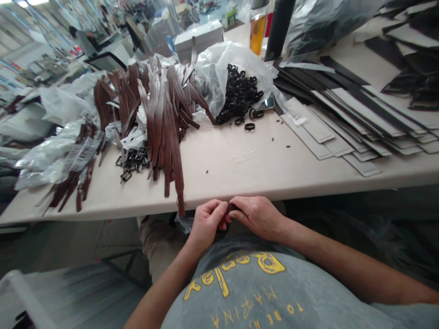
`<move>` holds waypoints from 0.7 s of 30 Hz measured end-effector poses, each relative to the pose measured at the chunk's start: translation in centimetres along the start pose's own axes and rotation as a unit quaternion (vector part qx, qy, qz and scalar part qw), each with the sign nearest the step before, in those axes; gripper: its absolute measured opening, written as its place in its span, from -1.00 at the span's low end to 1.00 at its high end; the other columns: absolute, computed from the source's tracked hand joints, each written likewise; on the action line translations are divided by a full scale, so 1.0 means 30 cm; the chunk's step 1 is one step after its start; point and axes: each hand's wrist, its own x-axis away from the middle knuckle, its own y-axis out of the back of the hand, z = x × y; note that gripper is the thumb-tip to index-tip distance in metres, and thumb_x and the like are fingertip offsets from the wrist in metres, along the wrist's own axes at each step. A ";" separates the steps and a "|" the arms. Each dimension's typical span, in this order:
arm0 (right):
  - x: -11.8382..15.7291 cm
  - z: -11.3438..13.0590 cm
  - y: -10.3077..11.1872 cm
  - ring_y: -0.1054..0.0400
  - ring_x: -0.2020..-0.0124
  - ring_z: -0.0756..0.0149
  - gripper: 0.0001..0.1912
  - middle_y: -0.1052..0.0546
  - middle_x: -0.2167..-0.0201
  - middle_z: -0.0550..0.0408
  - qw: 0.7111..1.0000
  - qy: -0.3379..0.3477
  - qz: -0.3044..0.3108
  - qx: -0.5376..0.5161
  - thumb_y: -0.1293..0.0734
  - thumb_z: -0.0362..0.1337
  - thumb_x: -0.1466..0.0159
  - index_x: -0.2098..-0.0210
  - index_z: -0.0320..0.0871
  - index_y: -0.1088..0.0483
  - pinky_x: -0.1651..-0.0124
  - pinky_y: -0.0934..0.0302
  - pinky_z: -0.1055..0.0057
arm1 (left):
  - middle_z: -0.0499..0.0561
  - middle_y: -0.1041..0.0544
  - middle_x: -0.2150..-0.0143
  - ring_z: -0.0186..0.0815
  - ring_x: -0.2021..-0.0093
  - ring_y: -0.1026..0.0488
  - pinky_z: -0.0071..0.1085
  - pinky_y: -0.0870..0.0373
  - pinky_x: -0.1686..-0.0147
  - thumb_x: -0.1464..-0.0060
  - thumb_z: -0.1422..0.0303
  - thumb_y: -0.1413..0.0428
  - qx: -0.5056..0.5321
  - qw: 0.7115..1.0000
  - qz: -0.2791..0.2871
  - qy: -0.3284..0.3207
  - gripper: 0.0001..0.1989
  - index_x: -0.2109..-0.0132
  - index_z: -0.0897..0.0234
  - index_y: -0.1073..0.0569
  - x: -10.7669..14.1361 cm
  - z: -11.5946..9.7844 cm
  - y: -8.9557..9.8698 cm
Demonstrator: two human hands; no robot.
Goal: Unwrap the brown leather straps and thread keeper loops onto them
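Observation:
Close to my body, just off the table's front edge, my left hand [210, 220] and my right hand [258, 215] meet with fingers pinched. Between their fingertips shows a short bit of a dark brown strip [233, 207]; the rest of it is hidden by the fingers. A pile of long brown strips [167, 141] lies ahead of my left hand, one hanging over the edge. Beside that pile are small dark metal buckles [134, 160]. Farther ahead is a heap of black loops [238, 93], with a few loose ones in front.
Black and pale flat strips [356, 123] are stacked on the right of the table [236, 178]. Clear plastic bags [61, 146], a white box [199, 39], a bottle of yellow liquid [257, 32] and a black cylinder [279, 29] stand around the piles. Tiny dark bits lie scattered.

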 end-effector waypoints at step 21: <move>0.019 -0.034 0.055 -0.37 0.51 0.34 -0.54 -0.51 0.52 0.11 0.999 0.029 0.037 -0.020 -0.03 -0.08 -0.48 0.42 -0.14 -0.33 0.45 0.01 0.40 | -0.02 -0.49 0.41 -0.29 0.41 -0.42 -0.41 -0.28 0.41 -0.29 0.32 0.01 -0.577 0.729 0.143 -0.338 -0.79 0.33 0.24 -0.36 -0.067 -0.084 0.050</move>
